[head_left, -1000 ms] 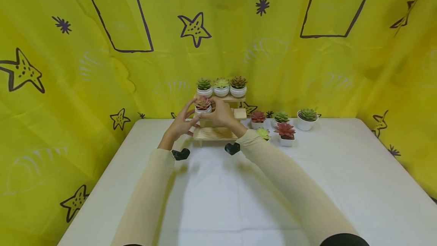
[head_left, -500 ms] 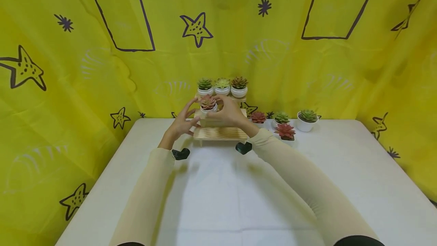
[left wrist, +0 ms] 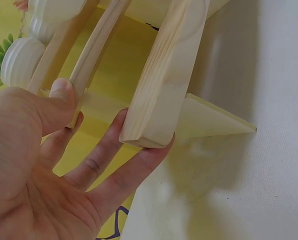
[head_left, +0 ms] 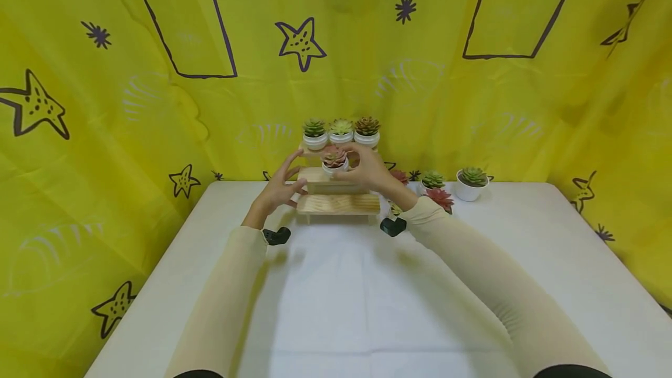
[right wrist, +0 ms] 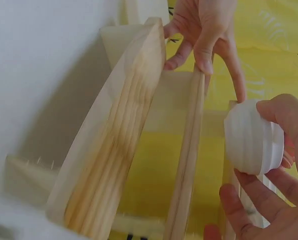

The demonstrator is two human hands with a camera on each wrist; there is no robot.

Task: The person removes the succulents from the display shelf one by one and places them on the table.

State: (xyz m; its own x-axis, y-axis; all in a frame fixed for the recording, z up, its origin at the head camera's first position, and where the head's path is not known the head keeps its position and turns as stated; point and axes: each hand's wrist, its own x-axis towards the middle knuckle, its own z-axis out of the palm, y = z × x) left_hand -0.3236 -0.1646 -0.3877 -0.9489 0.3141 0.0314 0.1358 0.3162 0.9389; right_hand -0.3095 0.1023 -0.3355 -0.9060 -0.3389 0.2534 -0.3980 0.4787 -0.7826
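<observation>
Held upright by the right hand (head_left: 369, 169) from its right side: small dusty-pink rosette succulent (head_left: 333, 155) in a rounded, ridged white pot (right wrist: 251, 137), over the middle tier (head_left: 312, 175), near mid-length; touching or just above, cannot tell. Against the spread left hand (head_left: 278, 192), at its left end: three-tier stepped stand of pale grained wood (head_left: 337, 188), upright, lowest tier (head_left: 338, 205) foremost.

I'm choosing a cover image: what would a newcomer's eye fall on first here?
Probably the star-patterned yellow backdrop, behind the white table in the head view. Next, centrally, the right hand holds a white-potted pink succulent at the middle step of the wooden stand; the left hand touches the stand's left end. Three potted succulents line the stand's top.
</observation>
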